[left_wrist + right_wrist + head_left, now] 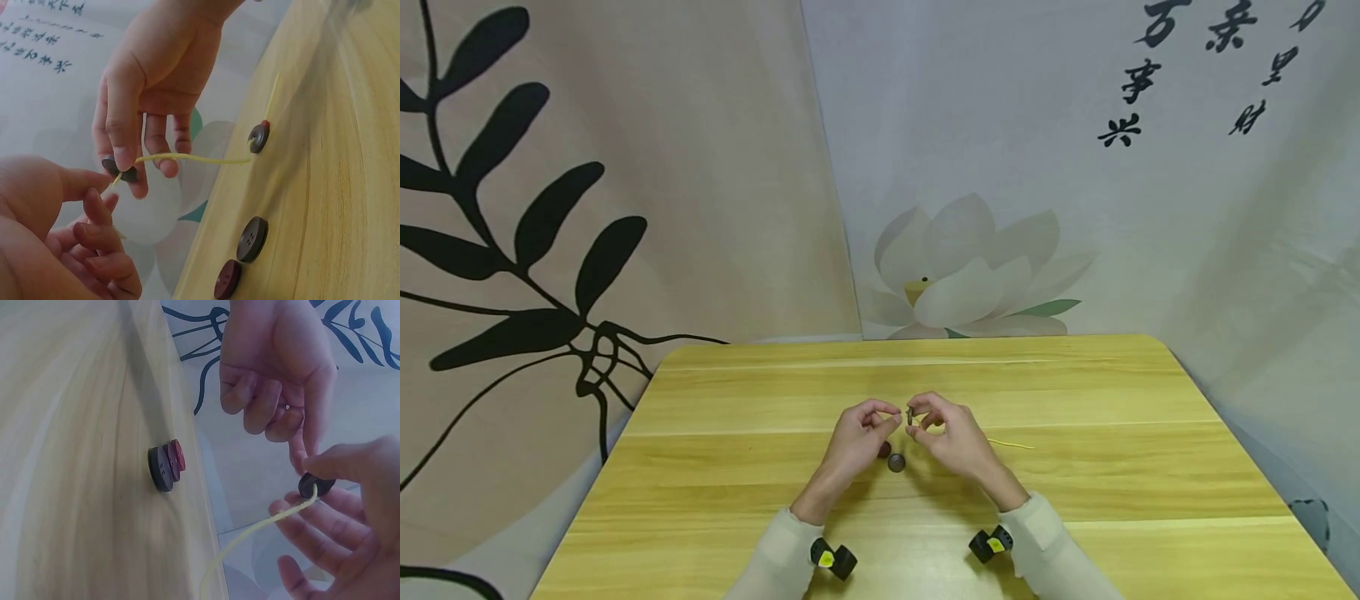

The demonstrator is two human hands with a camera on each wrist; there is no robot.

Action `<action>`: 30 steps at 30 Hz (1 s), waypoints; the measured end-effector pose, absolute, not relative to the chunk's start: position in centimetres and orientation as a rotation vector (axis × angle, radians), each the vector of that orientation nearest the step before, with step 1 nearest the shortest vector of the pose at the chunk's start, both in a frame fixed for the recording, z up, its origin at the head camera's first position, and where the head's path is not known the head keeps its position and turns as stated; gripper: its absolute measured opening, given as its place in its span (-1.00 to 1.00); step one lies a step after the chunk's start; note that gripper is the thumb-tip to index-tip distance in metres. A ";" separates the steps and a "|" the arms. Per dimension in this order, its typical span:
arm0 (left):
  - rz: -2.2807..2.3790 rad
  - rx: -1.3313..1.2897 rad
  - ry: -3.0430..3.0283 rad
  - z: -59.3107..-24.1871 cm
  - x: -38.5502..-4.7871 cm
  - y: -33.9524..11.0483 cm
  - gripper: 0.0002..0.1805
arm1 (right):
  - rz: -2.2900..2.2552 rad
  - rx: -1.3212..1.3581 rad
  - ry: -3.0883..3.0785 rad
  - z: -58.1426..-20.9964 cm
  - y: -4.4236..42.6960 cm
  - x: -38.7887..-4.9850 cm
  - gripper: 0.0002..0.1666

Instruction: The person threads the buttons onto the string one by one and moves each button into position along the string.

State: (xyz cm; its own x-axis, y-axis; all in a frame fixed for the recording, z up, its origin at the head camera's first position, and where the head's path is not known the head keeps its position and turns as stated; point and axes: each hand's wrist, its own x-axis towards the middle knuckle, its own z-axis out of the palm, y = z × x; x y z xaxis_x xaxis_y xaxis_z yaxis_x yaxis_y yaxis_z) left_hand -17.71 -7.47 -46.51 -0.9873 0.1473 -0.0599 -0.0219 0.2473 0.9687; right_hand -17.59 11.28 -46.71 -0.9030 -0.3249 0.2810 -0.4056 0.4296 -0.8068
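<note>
My right hand (953, 435) pinches a dark button (129, 175) between thumb and fingers, tilted nearly on edge in the head view. A yellow cord (194, 158) passes through this button. Close on the other side, my left hand (856, 435) pinches the short end of the cord with thumb and index finger. The long part of the cord runs down to the table, where another dark button (259, 139) is strung on it beside a small red piece (266, 124).
On the wooden table (737, 500), a dark loose button (897, 462) and a maroon button (227, 279) lie close together below the hands. A red button (180, 455) shows behind them in the right wrist view. A printed curtain (737, 167) hangs behind the table.
</note>
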 end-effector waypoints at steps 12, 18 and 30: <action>1.836 0.121 2.379 -46.6 -17.7 -7.3 -0.81 | 1.520 0.676 -2.593 -46.6 11.2 -17.5 -0.66; 1.827 0.117 2.365 -46.6 -17.6 -7.4 -0.82 | 1.506 0.698 -2.596 -46.8 11.3 -17.6 -0.65; 1.844 0.112 2.360 -47.0 -17.6 -7.3 -0.83 | 1.524 0.725 -2.613 -47.0 11.3 -17.7 -0.64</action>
